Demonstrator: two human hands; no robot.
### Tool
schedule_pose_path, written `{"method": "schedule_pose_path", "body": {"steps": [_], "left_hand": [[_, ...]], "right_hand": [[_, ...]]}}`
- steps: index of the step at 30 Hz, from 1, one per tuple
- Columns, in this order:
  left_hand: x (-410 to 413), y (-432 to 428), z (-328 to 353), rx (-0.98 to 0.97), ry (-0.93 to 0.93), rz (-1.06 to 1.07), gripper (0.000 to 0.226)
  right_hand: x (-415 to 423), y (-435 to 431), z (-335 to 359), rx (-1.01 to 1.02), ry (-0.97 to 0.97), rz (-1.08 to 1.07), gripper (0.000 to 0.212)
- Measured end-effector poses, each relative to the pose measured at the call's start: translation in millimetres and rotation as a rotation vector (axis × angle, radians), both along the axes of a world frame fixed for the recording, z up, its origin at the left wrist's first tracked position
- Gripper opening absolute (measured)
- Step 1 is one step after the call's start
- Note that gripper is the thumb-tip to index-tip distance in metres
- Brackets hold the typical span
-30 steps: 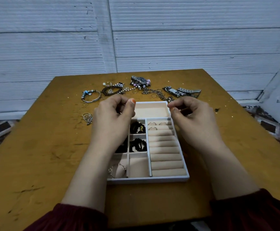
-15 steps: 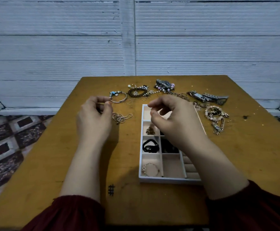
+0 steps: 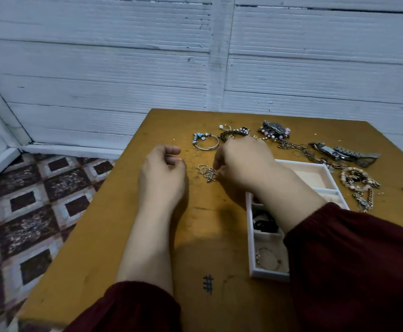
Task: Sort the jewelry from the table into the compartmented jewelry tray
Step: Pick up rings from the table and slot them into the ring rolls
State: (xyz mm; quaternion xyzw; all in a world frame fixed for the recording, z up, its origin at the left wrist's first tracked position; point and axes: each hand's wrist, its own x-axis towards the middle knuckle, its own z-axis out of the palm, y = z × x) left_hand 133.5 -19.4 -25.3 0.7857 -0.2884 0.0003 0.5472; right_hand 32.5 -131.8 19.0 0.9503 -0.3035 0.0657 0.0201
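While bent across the far-left corner of the jewelry tray [image 3: 250, 236], pinches with the right hand [image 3: 243, 168] at the right end of a tangled thin chain [image 3: 206, 172]: thumb above, curled fingers below, tips closed on the links. Finds that chain flat on the table [image 3: 123, 236], just off the tray's far-left corner toward the left edge, between the two hands, touching the right one and a little apart from the left hand [image 3: 162, 173]. Shows the left hand knuckles up, fingers loosely curled toward the palm, with nothing in them; no telling whether resting on the wood or held just above. Covers much of the tray with the right forearm and its dark red sleeve [image 3: 351, 271]. Leaves visible, down the tray's left column, black hair ties [image 3: 265, 222] in a middle compartment and a thin bangle [image 3: 267, 258] in the nearest one. Strings the unsorted pieces along the table's far edge: a beaded bangle [image 3: 205, 142] beyond the thin chain, a dark bracelet [image 3: 231, 134] beside it, a beaded watch [image 3: 276, 129], a long chain [image 3: 291, 147], a metal watch [image 3: 339, 152] toward the far-right corner, and a heap of bracelets [image 3: 357, 182] just right of the tray. Bears a small inked hash mark [image 3: 207, 283] toward the near edge, left of the tray.
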Motion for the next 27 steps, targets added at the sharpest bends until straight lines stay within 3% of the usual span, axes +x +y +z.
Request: {"method": "schedule_pose_path", "body": {"steps": [4, 16, 27], "left_hand": [[0, -2, -1, -0.026, 0.005, -0.004, 0.019], [-4, -3, 2, -0.022, 0.053, 0.000, 0.019], [8, -27, -5, 0.171, 0.178, 0.022, 0.016]], "right_hand": [[5, -5, -9, -0.040, 0.049, -0.015, 0.027], [7, -6, -15, 0.012, 0.028, -0.021, 0.020], [-5, -21, 2, 0.185, -0.201, -0.056, 0.007]]}}
